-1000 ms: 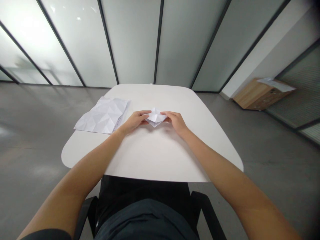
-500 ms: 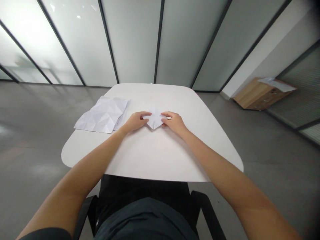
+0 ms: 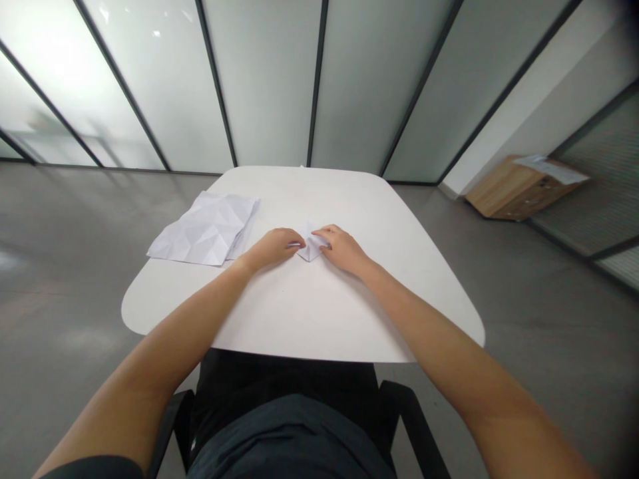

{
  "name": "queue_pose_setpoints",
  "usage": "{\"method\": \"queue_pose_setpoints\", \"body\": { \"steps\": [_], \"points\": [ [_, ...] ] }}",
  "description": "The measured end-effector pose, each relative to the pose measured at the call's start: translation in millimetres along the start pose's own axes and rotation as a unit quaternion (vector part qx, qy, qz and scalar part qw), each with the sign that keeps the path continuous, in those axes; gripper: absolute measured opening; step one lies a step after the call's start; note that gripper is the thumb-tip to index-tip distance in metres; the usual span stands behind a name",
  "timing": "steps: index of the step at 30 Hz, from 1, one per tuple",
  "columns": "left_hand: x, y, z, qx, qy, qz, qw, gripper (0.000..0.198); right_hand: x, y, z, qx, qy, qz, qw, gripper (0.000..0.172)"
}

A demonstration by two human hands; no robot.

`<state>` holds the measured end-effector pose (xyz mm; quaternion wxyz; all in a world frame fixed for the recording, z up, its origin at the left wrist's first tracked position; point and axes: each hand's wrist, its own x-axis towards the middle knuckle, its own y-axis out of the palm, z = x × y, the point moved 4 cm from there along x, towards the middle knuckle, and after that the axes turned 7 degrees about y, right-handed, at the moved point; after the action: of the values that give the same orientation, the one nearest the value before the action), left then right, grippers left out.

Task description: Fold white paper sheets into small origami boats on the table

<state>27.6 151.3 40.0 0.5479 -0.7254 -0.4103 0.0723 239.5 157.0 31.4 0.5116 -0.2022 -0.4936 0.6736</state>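
Observation:
A small folded white paper (image 3: pixel 310 251) lies near the middle of the white table (image 3: pixel 319 319), one corner pointing toward me. My left hand (image 3: pixel 279 246) grips its left side between thumb and fingers. On the right side of the paper, my right hand (image 3: pixel 342 247) holds it with the thumb low and the index finger on top. Both hands partly cover the paper's edges, and their fingertips are close together.
Creased white sheets (image 3: pixel 207 227) lie stacked at the table's left edge. A wooden cabinet (image 3: pixel 522 189) with papers on top stands on the floor at the right. Frosted glass panels rise behind the table. Chair armrests flank my lap.
Both hands have moved inward over the folded paper, closer to each other. Less of the paper shows, and its sides look drawn in toward the middle.

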Motion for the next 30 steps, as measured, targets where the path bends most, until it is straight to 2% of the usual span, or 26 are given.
{"method": "queue_pose_setpoints", "body": {
  "steps": [3, 8, 16, 20, 26, 30],
  "points": [
    [2, 1.9, -5, 0.008, -0.013, -0.002, 1.000, 0.028, -2, 3, 8, -0.043, -0.027, 0.034, 0.998, 0.045],
    [2, 2.8, -5, 0.019, -0.017, -0.012, 1.000, 0.027, -2, 3, 13, -0.067, -0.033, 0.047, 0.996, 0.037],
    [2, 4.7, -3, 0.006, -0.004, -0.015, 1.000, 0.026, 0, -2, 5, 0.021, -0.052, 0.010, 0.998, 0.032],
    [3, 7.9, -9, 0.045, -0.003, -0.024, 0.999, 0.025, 0, -6, 1, 0.064, -0.077, -0.013, 0.995, 0.027],
    [5, 15.2, -18, 0.104, -0.050, -0.047, 0.992, 0.028, -3, -11, -3, 0.114, -0.073, 0.007, 0.991, 0.024],
    [7, 17.9, -18, 0.118, -0.063, -0.051, 0.990, 0.030, -4, -11, -2, 0.126, -0.073, 0.013, 0.989, 0.016]
  ]
}}
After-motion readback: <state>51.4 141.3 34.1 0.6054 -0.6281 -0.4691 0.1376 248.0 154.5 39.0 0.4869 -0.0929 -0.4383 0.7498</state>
